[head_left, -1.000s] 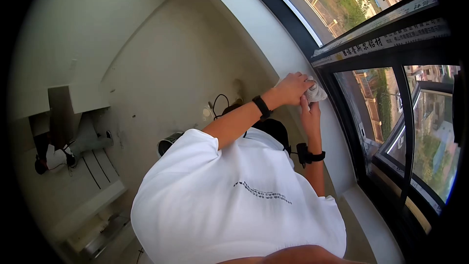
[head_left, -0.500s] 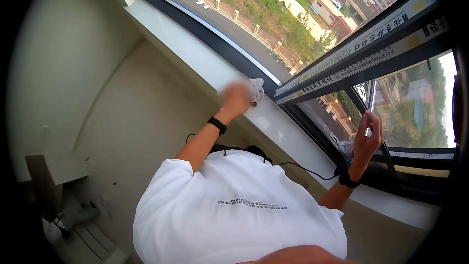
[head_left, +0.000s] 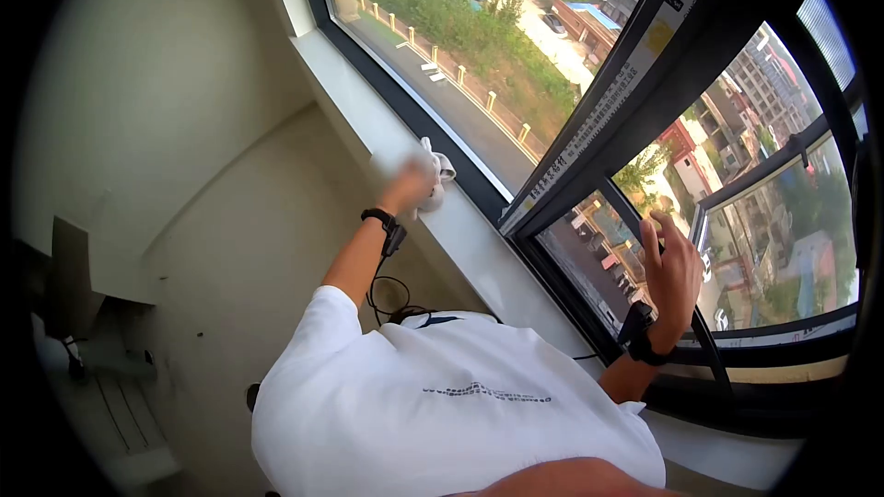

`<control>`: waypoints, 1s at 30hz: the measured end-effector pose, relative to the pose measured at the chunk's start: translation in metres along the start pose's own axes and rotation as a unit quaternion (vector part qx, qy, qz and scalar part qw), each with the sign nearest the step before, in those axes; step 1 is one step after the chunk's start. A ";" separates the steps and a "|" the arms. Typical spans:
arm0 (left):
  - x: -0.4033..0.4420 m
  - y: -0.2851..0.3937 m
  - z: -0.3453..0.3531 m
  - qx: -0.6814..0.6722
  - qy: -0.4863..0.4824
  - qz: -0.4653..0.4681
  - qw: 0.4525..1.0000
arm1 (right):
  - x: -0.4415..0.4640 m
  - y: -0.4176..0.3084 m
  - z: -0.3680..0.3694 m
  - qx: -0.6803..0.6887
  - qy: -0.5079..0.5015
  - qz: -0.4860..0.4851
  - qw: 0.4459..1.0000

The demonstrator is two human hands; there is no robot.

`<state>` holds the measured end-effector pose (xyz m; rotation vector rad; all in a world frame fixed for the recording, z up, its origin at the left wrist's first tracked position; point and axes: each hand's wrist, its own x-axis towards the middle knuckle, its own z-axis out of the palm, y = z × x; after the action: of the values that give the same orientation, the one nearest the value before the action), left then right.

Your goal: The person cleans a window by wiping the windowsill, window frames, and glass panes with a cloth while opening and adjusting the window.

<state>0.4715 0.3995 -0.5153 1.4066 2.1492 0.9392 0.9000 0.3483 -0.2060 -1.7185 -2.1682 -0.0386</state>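
My left hand [head_left: 407,190] is closed on a whitish rag [head_left: 436,177], pressed against the white windowsill [head_left: 460,244] beside the dark lower frame of the fixed pane. A blur covers part of its fingers. Over on the right, my right hand [head_left: 674,271] is curled round the dark edge bar of the open window sash [head_left: 707,342], thumb and forefinger near the top of the grip. Its other fingers are partly hidden. Both wrists carry black bands.
Printed protective tape [head_left: 603,110] runs along the dark window post [head_left: 635,124] between the panes. A black cable [head_left: 376,299] hangs from the left wristband. At lower left stands a pale boxy ledge [head_left: 120,267]. Outside, a road and buildings lie far below.
My left hand and the rag have slid left along the sill. The view has shifted, and my right hand's fingers are higher on the sash bar, more extended than before.
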 end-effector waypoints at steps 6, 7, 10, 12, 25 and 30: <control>0.057 0.086 -0.093 -0.374 0.021 -0.084 0.923 | -0.005 0.025 0.001 -0.007 -0.053 -0.062 0.997; 0.057 0.118 -0.115 -0.403 0.041 -0.013 0.914 | -0.006 0.027 0.002 -0.003 -0.056 -0.060 0.997; 0.022 0.244 -0.166 -0.444 0.126 0.195 0.865 | -0.006 0.029 0.000 0.006 -0.058 -0.063 0.996; 0.010 0.302 -0.197 -0.381 0.137 0.332 0.852 | -0.009 0.030 -0.001 0.008 -0.043 -0.066 0.997; 0.043 0.290 -0.091 -0.466 0.118 0.297 0.825 | -0.009 0.042 0.021 0.026 -0.014 -0.128 0.991; 0.060 0.223 -0.035 -0.447 0.210 0.222 0.841 | -0.005 0.044 0.023 -0.005 0.011 -0.145 0.989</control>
<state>0.5667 0.5028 -0.3284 1.2396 1.2223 2.2234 0.9364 0.3604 -0.2383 -1.3872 -2.3855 -0.1431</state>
